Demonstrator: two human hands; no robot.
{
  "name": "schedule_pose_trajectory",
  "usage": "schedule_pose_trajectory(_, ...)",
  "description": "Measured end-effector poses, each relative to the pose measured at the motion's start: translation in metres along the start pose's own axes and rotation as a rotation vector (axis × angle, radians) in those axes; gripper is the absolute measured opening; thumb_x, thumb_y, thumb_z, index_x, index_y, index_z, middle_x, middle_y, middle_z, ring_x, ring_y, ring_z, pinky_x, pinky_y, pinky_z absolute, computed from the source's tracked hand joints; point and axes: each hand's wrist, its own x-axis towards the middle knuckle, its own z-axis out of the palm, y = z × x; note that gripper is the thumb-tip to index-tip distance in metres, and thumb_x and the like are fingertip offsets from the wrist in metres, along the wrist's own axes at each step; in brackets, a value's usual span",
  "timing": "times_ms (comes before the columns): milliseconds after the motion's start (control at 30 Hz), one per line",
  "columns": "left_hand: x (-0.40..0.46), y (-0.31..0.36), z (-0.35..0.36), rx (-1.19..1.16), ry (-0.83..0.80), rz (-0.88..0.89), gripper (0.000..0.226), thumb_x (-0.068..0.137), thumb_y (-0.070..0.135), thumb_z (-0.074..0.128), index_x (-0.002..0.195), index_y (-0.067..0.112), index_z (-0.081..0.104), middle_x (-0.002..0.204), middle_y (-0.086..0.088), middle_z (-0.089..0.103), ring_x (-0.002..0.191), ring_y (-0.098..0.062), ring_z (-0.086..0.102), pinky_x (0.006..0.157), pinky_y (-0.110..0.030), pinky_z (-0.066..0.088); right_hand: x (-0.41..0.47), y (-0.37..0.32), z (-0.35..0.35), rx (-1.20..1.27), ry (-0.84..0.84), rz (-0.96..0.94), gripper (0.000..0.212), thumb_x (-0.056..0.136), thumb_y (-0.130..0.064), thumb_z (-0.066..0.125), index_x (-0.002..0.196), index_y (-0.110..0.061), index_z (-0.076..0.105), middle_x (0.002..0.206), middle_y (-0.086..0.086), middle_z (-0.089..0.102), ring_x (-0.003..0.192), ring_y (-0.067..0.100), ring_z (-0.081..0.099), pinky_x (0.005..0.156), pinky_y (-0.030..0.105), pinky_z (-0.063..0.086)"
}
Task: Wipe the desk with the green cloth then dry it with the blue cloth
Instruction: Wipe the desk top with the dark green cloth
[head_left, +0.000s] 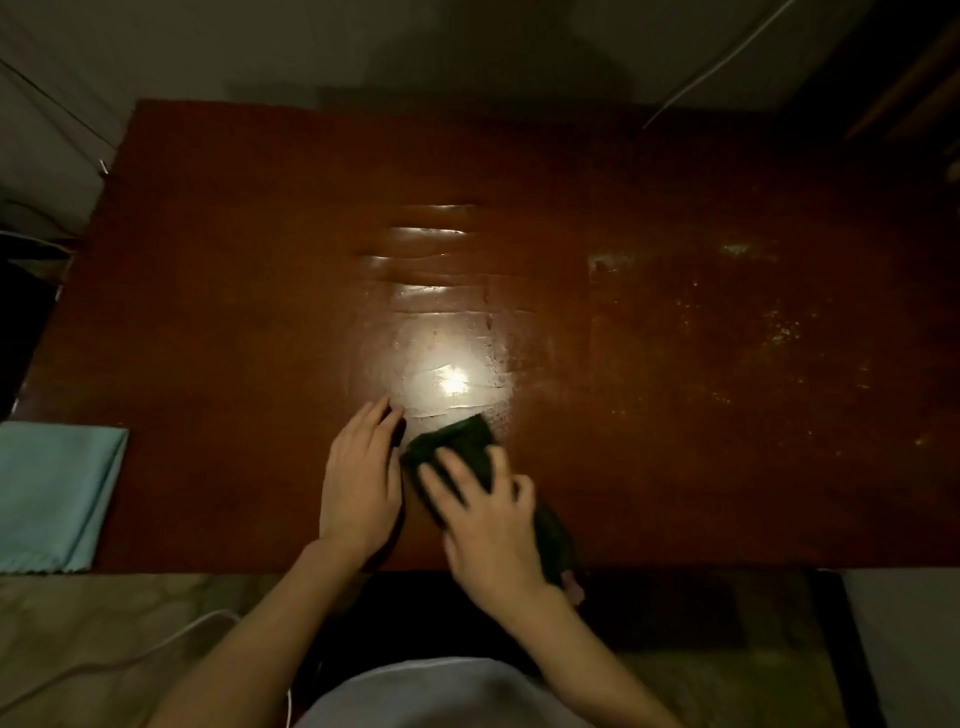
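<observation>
A dark green cloth (462, 444) lies bunched on the reddish-brown desk (675, 364) near its front edge, and its tail trails back past my wrist. My right hand (488, 514) presses down on the cloth with spread, straight fingers. Just left of it, my left hand (361, 478) rests flat on the desk, fingers together and pointing away from me. Wet streaks (431, 244) glisten on the desk's middle, and a lamp's glare (453, 383) shines just beyond the cloth. A folded light blue cloth (52, 493) lies at the desk's front left corner.
Pale specks and smudges (769, 322) dot the right half of the desk. A white cable (717, 62) runs down the wall at the back right. Another white cable (130, 660) crosses the floor at the front left.
</observation>
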Motion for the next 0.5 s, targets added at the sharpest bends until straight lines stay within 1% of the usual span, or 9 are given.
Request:
schedule_pose_trajectory(100,-0.006,0.004,0.004,-0.021,0.005,-0.041,0.046,0.090,0.000,0.049,0.136,0.007,0.044,0.143,-0.011,0.040,0.135,-0.024,0.030,0.110,-0.035,0.016,-0.002,-0.002,0.003,0.015,-0.007,-0.104,0.078,0.067,-0.027,0.073,0.138,-0.031,0.041,0.144,-0.002,0.041,0.124,0.038,0.038,0.085,0.050,0.046)
schedule_pose_trajectory(167,-0.006,0.006,0.005,-0.016,0.000,-0.029,0.045,0.092,0.004,0.049,0.136,0.007,0.044,0.143,-0.012,0.041,0.135,-0.025,0.031,0.110,-0.036,0.018,-0.004,0.020,-0.001,0.005,0.003,-0.072,0.081,0.064,-0.024,0.075,0.137,-0.032,0.041,0.144,-0.002,0.041,0.124,0.038,0.040,0.085,0.050,0.047)
schedule_pose_trajectory(233,-0.004,0.012,0.007,-0.003,-0.027,0.015,0.044,0.093,0.010,0.048,0.137,0.008,0.043,0.144,-0.011,0.040,0.135,-0.024,0.030,0.110,-0.034,0.016,-0.008,0.059,-0.008,-0.017,0.019,0.106,0.084,0.060,-0.023,0.076,0.136,-0.032,0.042,0.142,-0.002,0.044,0.122,0.038,0.041,0.083,0.051,0.047)
schedule_pose_trajectory(267,-0.003,0.015,0.009,0.005,-0.037,0.039,0.043,0.095,0.013,0.046,0.138,0.008,0.042,0.145,-0.010,0.039,0.136,-0.024,0.029,0.110,-0.034,0.015,-0.011,0.082,-0.011,-0.027,0.034,0.217,0.083,0.061,-0.022,0.076,0.137,-0.032,0.042,0.143,-0.002,0.044,0.123,0.039,0.038,0.085,0.052,0.044)
schedule_pose_trajectory(367,0.000,0.025,0.015,0.035,-0.079,0.118,0.047,0.094,0.025,0.038,0.138,0.009,0.041,0.146,-0.010,0.037,0.137,-0.024,0.028,0.111,-0.037,0.016,-0.021,0.138,-0.021,-0.006,0.040,0.499,0.070,0.081,-0.022,0.064,0.143,-0.030,0.034,0.151,0.000,0.030,0.133,0.040,0.023,0.097,0.055,0.032)
schedule_pose_trajectory(433,0.001,0.033,0.019,0.049,-0.105,0.149,0.050,0.093,0.028,0.037,0.139,0.010,0.039,0.147,-0.010,0.036,0.137,-0.025,0.027,0.112,-0.039,0.017,-0.021,0.143,-0.023,-0.009,0.056,0.617,0.066,0.087,-0.025,0.058,0.146,-0.029,0.029,0.153,0.000,0.024,0.135,0.040,0.018,0.099,0.056,0.029)
schedule_pose_trajectory(467,0.001,0.037,0.022,0.054,-0.114,0.158,0.050,0.092,0.029,0.036,0.139,0.010,0.039,0.147,-0.010,0.036,0.137,-0.025,0.027,0.112,-0.039,0.017,-0.018,0.136,-0.023,-0.006,0.052,0.645,0.066,0.087,-0.025,0.057,0.146,-0.029,0.027,0.154,0.000,0.024,0.135,0.041,0.016,0.099,0.056,0.028)
schedule_pose_trajectory(500,0.001,0.042,0.023,0.057,-0.119,0.168,0.050,0.092,0.029,0.037,0.139,0.010,0.040,0.147,-0.010,0.036,0.137,-0.026,0.027,0.112,-0.039,0.016,-0.017,0.125,-0.024,0.001,0.038,0.634,0.068,0.085,-0.025,0.060,0.146,-0.029,0.028,0.153,0.000,0.026,0.135,0.042,0.018,0.098,0.056,0.029)
